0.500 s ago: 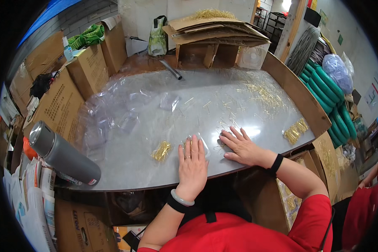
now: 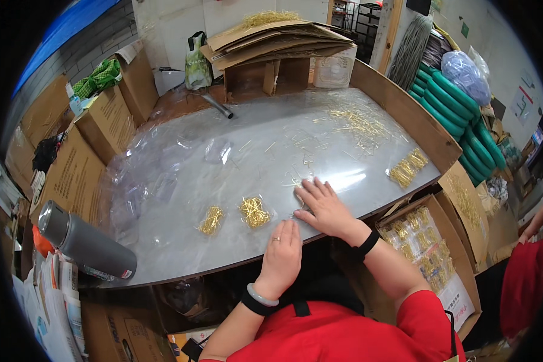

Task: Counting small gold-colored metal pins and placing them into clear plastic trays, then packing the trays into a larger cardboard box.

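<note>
My left hand [image 2: 282,252] is at the near table edge, back upward, with its fingers side by side and slightly bent; nothing shows in it. Just beyond its fingertips lies a clear bag of gold-coloured wire hooks [image 2: 254,212]. A smaller clear bag of similar hooks [image 2: 210,221] is to its left. My right hand [image 2: 327,210] rests palm down on the grey table [image 2: 181,253], fingers spread. A few thin loose wire pieces lie at its fingertips and by its thumb; what is beneath the palm is hidden.
Loose gold wire pieces [image 2: 359,123] lie far right, near bagged hooks [image 2: 408,168]. Clear plastic bags [image 2: 145,163] cover the table's left side. A grey flask [image 2: 87,241] stands front left. An open carton [image 2: 464,283] of bagged hooks sits below right. Another person's red sleeve [image 2: 528,283] is at far right.
My left hand has drawn back from the bag of hooks to the table edge, uncovering the bag. My right hand has come closer to the left one. The whole view has shifted.
</note>
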